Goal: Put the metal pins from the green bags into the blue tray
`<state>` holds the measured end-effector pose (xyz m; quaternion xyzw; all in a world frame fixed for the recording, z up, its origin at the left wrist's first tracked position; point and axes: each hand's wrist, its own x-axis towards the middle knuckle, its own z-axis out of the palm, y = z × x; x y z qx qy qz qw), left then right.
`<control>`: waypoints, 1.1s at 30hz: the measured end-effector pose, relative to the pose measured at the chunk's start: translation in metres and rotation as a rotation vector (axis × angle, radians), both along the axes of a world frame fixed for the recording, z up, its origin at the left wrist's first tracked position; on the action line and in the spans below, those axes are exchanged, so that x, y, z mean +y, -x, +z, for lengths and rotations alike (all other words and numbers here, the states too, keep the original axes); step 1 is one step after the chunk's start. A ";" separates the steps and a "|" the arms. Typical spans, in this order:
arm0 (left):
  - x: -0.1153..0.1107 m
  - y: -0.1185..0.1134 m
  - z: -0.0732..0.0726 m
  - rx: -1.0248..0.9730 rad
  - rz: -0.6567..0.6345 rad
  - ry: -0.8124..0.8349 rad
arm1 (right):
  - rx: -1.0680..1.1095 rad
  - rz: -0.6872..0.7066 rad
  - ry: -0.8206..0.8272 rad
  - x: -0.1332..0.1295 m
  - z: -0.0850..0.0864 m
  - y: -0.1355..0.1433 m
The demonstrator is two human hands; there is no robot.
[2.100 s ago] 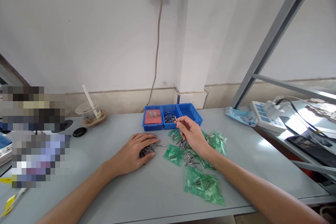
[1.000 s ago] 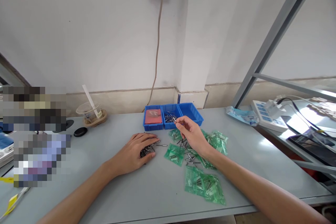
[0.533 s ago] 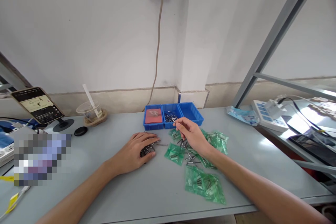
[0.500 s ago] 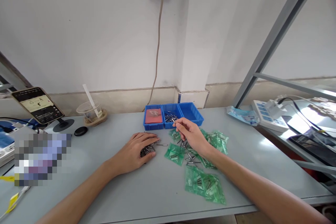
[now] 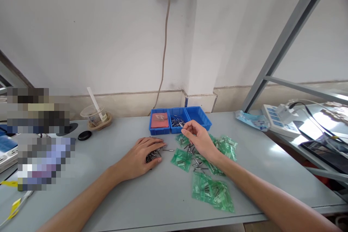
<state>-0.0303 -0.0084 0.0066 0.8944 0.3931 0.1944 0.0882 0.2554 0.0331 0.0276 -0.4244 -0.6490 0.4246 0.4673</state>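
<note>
My left hand point(image 5: 141, 153) rests on the table, its fingers and thumb curved around a small heap of metal pins point(image 5: 153, 155). One loose metal pin with a thicker end point(image 5: 169, 150) lies just beyond its fingertips. My right hand point(image 5: 198, 138) is raised at the front edge of the middle blue bin point(image 5: 177, 110), thumb and forefinger pinched together on what looks like a metal pin, mostly hidden. Several metal pins lie in that bin. Under and beside my right hand are more loose pins point(image 5: 199, 166) and green plastic bags point(image 5: 212, 191) with pins inside.
The left blue bin point(image 5: 159, 131) holds a pink packet; the right blue bin point(image 5: 199, 113) adjoins the middle one. A cup with a straw point(image 5: 94, 112) and a black round object point(image 5: 84, 135) stand at left. A blue packet point(image 5: 252, 120) and a power strip point(image 5: 280, 120) lie at right.
My right hand shifts very slightly at the bin's edge, and the pin at its fingertips shows less. My left hand stays on the heap. The view drifts a little.
</note>
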 end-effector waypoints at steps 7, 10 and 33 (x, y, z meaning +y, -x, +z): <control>-0.001 0.000 0.002 0.009 0.005 0.012 | -0.059 -0.011 -0.050 -0.002 0.000 0.000; -0.001 0.000 0.003 0.003 0.002 0.008 | -0.038 0.028 0.046 -0.003 0.001 0.000; -0.001 -0.001 0.003 0.021 0.004 0.028 | -0.080 -0.045 -0.056 -0.004 -0.003 0.002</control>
